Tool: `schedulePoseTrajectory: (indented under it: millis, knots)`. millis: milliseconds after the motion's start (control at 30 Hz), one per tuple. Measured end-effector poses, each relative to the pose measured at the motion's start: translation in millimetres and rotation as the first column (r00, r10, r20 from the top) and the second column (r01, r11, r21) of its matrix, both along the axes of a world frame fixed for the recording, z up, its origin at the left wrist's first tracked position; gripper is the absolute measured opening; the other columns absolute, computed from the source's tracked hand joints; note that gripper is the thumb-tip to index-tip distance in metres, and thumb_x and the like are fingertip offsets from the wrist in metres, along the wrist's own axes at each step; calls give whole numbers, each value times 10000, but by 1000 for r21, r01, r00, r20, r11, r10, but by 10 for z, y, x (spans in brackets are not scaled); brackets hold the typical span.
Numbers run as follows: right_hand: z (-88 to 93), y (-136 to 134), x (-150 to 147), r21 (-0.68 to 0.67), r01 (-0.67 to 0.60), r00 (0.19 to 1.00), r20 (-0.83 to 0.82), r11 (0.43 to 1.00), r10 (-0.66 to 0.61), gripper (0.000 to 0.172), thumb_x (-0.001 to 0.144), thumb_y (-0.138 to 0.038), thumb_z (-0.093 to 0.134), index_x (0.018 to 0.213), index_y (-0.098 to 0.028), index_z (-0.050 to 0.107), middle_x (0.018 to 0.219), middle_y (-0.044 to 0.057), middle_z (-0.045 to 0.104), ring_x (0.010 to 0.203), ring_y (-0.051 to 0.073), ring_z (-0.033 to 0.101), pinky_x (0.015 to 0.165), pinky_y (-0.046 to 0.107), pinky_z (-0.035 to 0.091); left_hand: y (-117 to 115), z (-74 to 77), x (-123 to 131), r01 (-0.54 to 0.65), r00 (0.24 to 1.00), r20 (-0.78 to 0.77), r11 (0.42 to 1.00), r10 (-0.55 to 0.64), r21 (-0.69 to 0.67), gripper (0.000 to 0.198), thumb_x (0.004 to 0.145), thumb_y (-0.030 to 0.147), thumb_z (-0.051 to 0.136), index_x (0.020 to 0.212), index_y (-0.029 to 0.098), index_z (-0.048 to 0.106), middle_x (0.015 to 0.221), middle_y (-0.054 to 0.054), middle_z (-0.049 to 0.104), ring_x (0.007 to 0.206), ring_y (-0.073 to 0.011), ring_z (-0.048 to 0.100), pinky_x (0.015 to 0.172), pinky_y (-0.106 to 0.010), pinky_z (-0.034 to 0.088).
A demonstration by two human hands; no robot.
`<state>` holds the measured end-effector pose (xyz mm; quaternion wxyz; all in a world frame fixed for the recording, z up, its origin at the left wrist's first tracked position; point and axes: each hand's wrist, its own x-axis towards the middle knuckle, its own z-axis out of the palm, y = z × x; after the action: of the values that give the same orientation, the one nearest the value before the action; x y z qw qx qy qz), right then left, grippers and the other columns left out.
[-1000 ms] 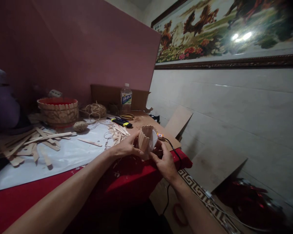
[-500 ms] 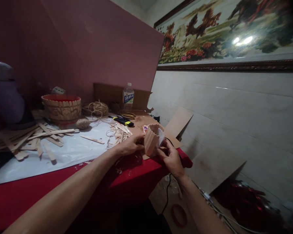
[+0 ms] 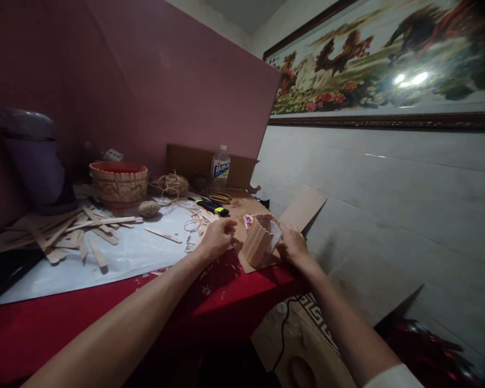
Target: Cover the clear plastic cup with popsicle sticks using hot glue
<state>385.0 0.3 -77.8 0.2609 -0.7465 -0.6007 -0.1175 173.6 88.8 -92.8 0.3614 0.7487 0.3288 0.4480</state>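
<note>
A small cup covered with upright wooden craft sticks (image 3: 257, 243) stands tilted near the corner of the table, with whitish plastic showing on its right side. My right hand (image 3: 293, 245) grips the cup from the right, its fingertips partly hidden. Just left of the cup, apart from it, is my left hand (image 3: 219, 237). Its fingers are curled in toward the thumb; whether anything small is between them cannot be made out. Under the cup lies a piece of cardboard (image 3: 248, 267). A small patterned piece (image 3: 248, 221) shows behind the cup.
Loose craft sticks (image 3: 101, 229) lie on white sheeting (image 3: 133, 253) over a red cloth (image 3: 153, 302). Farther back are a stick-covered bowl (image 3: 119, 186), twine (image 3: 173, 185), a yellow-black cutter (image 3: 210, 206), scissors (image 3: 220, 198) and a bottle (image 3: 221, 167). A black cable (image 3: 283, 328) hangs below the table.
My left hand has come off the cup and drawn to its left, fingers curling. My right hand has shifted up along the cup's right side. The view has turned slightly left.
</note>
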Motion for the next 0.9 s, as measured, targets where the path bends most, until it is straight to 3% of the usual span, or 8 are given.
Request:
schedulePoseTrajectory:
  millis: [100, 233, 433, 567, 633, 700, 800, 900]
  knots:
    - [0, 98, -3, -68, 27, 999, 25, 997, -25, 296, 807, -164, 502, 1030, -202, 694, 932, 110, 721, 873, 269, 648, 727, 321, 439, -17, 4, -5, -36, 999, -21, 999, 37, 23, 260, 697, 73, 570, 896, 160, 714, 801, -51, 729, 757, -176, 667, 737, -285, 522]
    - [-58, 80, -82, -45, 11, 1000, 26, 999, -10, 308, 859, -218, 458, 1079, -203, 673, 943, 109, 726, 851, 261, 660, 650, 291, 422, -58, 33, -13, -38, 998, -45, 999, 39, 27, 287, 679, 57, 552, 888, 164, 717, 796, -42, 721, 772, -177, 657, 747, -284, 507]
    - [-96, 25, -49, 94, -108, 994, 15, 990, 107, 242, 849, -268, 508, 1000, -205, 687, 901, 88, 712, 857, 233, 644, 712, 286, 464, -106, 103, -24, 33, 999, -41, 998, -35, -48, 399, 605, 27, 515, 935, 158, 695, 795, -47, 686, 789, -196, 630, 787, -330, 501]
    - [12, -80, 7, 245, -101, 994, -15, 964, 108, 303, 906, -268, 409, 978, -169, 687, 911, 113, 682, 878, 240, 625, 772, 353, 492, -172, 189, -56, 180, 984, 5, 976, -181, -119, 557, 577, 59, 543, 1126, 103, 624, 1006, -120, 679, 945, -242, 626, 847, -378, 505]
    - [103, -218, -61, 373, -95, 993, -28, 923, 114, 354, 948, -274, 348, 1112, -155, 638, 1068, 139, 643, 1004, 244, 596, 856, 392, 482, -231, 238, -75, 312, 950, 56, 936, -307, -165, 689, 545, 73, 586, 1231, 119, 552, 1173, -137, 634, 1079, -264, 590, 905, -395, 490]
    - [194, -385, -185, 536, -239, 964, 29, 810, 265, 309, 951, -262, 405, 1151, -177, 625, 1118, 123, 631, 1073, 242, 571, 932, 412, 452, -292, 274, -79, 527, 849, 184, 814, -495, -242, 790, 514, 68, 616, 1290, 139, 487, 1293, -146, 557, 1174, -289, 535, 989, -445, 431]
    - [283, -585, -369, 467, -480, 876, 222, 742, 427, 336, 932, -187, 451, 1236, -240, 585, 1202, 78, 627, 1155, 242, 524, 1023, 453, 378, -353, 286, -41, 682, 732, 255, 674, -632, -284, 880, 506, 83, 720, 1329, 171, 422, 1262, -130, 557, 1203, -312, 508, 1024, -491, 380]
    - [285, -654, -447, 366, -548, 836, 272, 752, 477, 412, 911, -135, 461, 1297, -255, 543, 1223, 53, 639, 1191, 248, 500, 1013, 461, 370, -365, 258, 22, 686, 727, 252, 671, -638, -281, 962, 501, 125, 802, 1354, 192, 361, 1272, -127, 532, 1226, -313, 483, 1028, -480, 369]
